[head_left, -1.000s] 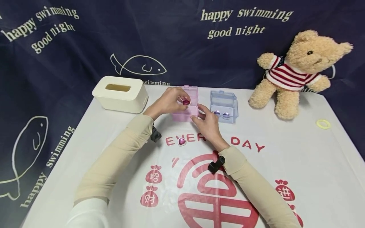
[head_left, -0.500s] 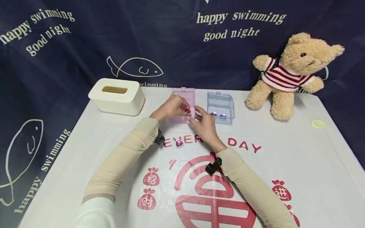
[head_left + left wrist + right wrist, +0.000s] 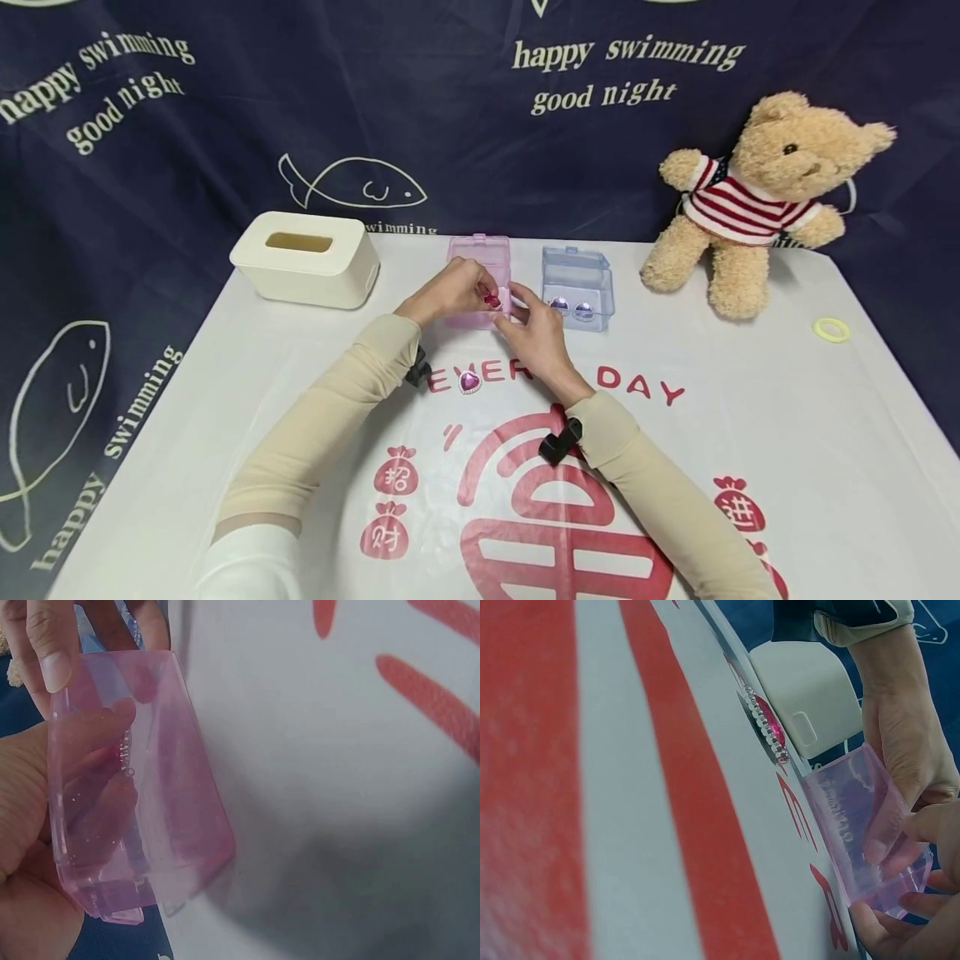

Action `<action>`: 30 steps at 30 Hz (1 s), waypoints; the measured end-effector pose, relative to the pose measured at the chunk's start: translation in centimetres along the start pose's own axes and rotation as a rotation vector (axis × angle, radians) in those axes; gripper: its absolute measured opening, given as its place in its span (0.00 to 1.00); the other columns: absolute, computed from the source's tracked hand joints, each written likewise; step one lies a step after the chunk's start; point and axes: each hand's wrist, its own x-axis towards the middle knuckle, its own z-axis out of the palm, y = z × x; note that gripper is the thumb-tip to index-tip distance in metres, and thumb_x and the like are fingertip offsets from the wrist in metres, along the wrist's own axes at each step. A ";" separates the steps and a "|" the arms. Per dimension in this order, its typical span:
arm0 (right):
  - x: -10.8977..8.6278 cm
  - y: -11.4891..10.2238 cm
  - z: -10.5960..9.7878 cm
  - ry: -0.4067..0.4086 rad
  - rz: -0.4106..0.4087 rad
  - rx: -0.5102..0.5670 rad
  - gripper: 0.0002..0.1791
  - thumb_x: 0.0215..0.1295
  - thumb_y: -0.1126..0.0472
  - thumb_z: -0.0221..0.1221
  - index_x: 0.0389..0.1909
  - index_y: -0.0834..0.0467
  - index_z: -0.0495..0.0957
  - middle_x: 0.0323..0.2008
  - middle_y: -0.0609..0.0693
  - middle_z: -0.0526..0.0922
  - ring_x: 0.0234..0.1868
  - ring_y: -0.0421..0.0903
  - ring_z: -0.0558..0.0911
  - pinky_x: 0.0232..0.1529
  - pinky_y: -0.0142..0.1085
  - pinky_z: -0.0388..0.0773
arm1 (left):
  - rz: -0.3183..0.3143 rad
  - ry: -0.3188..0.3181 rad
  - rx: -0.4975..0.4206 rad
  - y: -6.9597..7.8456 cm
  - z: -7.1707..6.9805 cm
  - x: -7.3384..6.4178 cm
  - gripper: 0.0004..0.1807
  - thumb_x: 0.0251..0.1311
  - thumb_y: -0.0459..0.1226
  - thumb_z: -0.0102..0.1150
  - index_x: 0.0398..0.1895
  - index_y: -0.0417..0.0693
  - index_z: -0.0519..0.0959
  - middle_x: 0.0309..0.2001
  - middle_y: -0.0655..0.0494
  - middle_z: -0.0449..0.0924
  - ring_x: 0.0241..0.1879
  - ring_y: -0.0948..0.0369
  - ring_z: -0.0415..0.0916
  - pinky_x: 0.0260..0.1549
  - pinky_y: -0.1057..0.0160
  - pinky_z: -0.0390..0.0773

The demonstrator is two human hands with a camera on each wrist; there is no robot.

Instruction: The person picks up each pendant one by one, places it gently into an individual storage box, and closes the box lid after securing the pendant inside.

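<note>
My left hand [image 3: 455, 289] reaches into an open pink transparent plastic box [image 3: 468, 320] and pinches a red gem [image 3: 491, 300] with a beaded edge. Through the box wall in the left wrist view, its fingertips and the beaded edge [image 3: 126, 750] show inside. At the box's right side, my right hand [image 3: 542, 335] holds the wall between thumb and fingers. In front of the box lies a pink-purple heart-shaped gem [image 3: 469, 382] with a beaded rim, also seen edge-on in the right wrist view. The box's inside is partly hidden by the left hand.
Right of the pink box stands an open blue transparent box [image 3: 577, 271] with two purple gems [image 3: 583, 312] inside. A cream tissue box [image 3: 307, 267] is at the back left. A teddy bear [image 3: 746, 208] sits back right, near a yellow ring [image 3: 831, 330] on the white tablecloth [image 3: 787, 408].
The left hand has lowered the red gem from above the pink box down into it. The right hand keeps its hold on the box. The head view has shifted slightly.
</note>
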 end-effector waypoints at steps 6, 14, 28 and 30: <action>0.0 -0.2 0.1 0.003 -0.003 -0.021 0.31 0.59 0.60 0.65 0.64 0.60 0.70 0.61 0.60 0.76 0.54 0.54 0.82 0.55 0.41 0.78 | -0.015 -0.014 -0.004 -0.1 -0.2 -0.1 0.13 0.48 0.34 0.72 0.39 0.40 0.86 0.39 0.49 0.88 0.41 0.56 0.85 0.47 0.63 0.81; -0.1 -0.2 -0.1 -0.004 0.008 -0.013 0.31 0.60 0.58 0.65 0.64 0.60 0.70 0.62 0.59 0.75 0.56 0.53 0.81 0.56 0.41 0.78 | 0.012 -0.008 -0.044 -0.3 -0.1 -0.1 0.13 0.50 0.34 0.71 0.40 0.39 0.85 0.41 0.48 0.87 0.42 0.55 0.84 0.47 0.63 0.81; 0.0 -0.2 0.0 -0.013 0.006 0.021 0.31 0.59 0.61 0.64 0.64 0.62 0.69 0.59 0.63 0.77 0.55 0.55 0.82 0.54 0.41 0.79 | 0.178 0.298 -0.076 1.3 -2.6 -5.6 0.36 0.48 0.46 0.73 0.61 0.48 0.73 0.56 0.50 0.73 0.58 0.54 0.68 0.59 0.56 0.70; 0.0 -0.2 0.1 -0.016 0.004 0.017 0.31 0.59 0.60 0.65 0.64 0.61 0.69 0.59 0.62 0.77 0.54 0.54 0.82 0.54 0.41 0.79 | 0.246 0.310 -0.024 1.9 -2.4 -7.2 0.35 0.47 0.47 0.73 0.61 0.48 0.74 0.57 0.49 0.72 0.60 0.54 0.66 0.62 0.55 0.68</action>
